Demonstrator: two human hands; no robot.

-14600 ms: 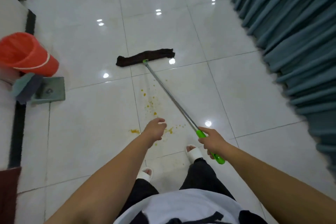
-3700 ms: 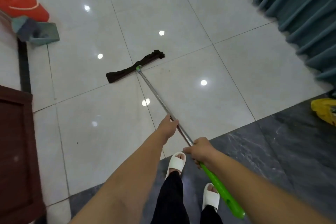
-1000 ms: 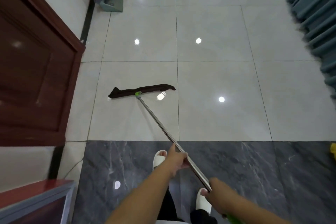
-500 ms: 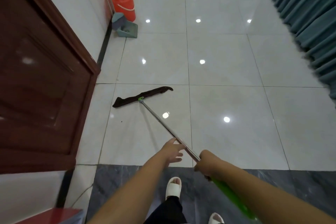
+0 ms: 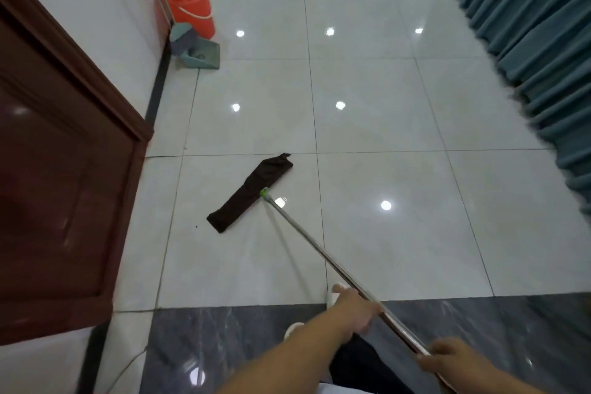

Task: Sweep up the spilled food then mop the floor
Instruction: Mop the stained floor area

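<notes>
Mop (image 5: 251,193) rests its dark flat head on the pale tiled floor (image 5: 383,121) at centre frame, its pole slanting to the lower right. The left hand (image 5: 355,310) curls round the pole, and the right hand (image 5: 447,358) grips it nearer the bottom edge. A brown door (image 5: 57,169) fills the left, a teal curtain (image 5: 527,25) the upper right. An orange bucket (image 5: 192,6) and a dustpan (image 5: 204,56) stand at the upper left.
</notes>
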